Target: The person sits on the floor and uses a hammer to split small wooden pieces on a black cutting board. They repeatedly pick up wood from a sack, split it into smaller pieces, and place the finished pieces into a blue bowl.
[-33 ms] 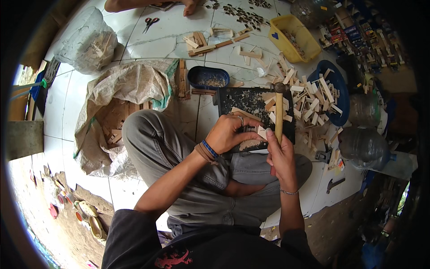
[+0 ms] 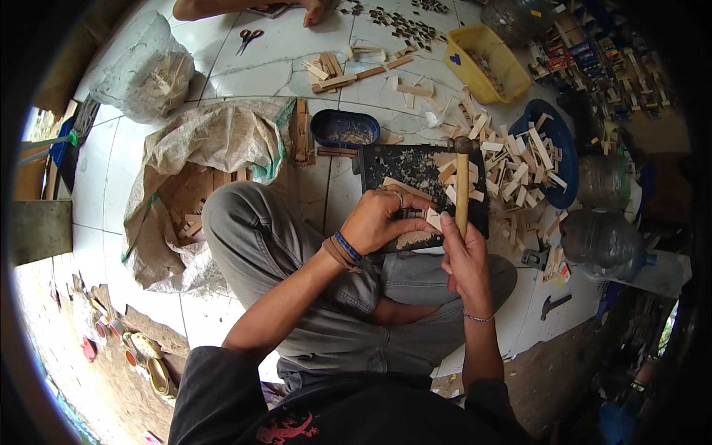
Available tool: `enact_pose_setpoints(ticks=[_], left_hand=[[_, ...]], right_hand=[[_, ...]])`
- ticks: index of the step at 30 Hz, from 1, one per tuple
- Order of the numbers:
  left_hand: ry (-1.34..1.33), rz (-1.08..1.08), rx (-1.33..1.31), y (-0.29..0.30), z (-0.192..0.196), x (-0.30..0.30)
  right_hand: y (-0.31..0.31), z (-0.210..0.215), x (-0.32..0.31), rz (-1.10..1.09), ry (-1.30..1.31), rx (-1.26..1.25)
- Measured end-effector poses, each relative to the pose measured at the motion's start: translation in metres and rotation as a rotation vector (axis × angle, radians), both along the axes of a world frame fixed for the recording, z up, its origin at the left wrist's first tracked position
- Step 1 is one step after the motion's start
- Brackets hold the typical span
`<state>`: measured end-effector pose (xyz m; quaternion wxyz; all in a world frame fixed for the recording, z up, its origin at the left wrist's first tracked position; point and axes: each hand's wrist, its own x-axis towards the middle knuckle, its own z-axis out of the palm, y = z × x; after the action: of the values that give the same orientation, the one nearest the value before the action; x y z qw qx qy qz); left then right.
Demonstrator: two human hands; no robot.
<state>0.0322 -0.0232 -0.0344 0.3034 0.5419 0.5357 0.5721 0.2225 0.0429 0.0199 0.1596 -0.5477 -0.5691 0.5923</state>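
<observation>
Both hands meet at the dark board (image 2: 415,167) edge (sticks (image 2: 519,159) crowd right).

Grey trousers, black top, blue wristband, ring, perhaps a thin bracelet.

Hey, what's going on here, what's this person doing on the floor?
A person sits cross-legged on a white tiled floor, working small wood pieces. The right hand grips a hammer by its wooden handle, head up over a dark work board. The left hand pinches a small wooden piece against that board. Cut wood offcuts are heaped to the right on a blue tray, and an open sack lies to the left. Another person's hand shows at the top edge.
</observation>
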Motion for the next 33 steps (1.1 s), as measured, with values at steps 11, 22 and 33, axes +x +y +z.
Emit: enact_pose_setpoints(ticks=[11,22,33], left_hand=[[-0.005,-0.019,-0.015,0.001,0.0,0.0],[-0.27,-0.116,0.048,0.004,-0.004,0.007],[-0.435,-0.132,-0.024,0.003,-0.02,0.008]], right_hand=[[0.0,0.003,-0.003,0.006,-0.018,0.004],[0.0,0.01,-0.004,0.011,-0.046,-0.001],[0.0,0.009,-0.004,0.039,0.019,-0.014]])
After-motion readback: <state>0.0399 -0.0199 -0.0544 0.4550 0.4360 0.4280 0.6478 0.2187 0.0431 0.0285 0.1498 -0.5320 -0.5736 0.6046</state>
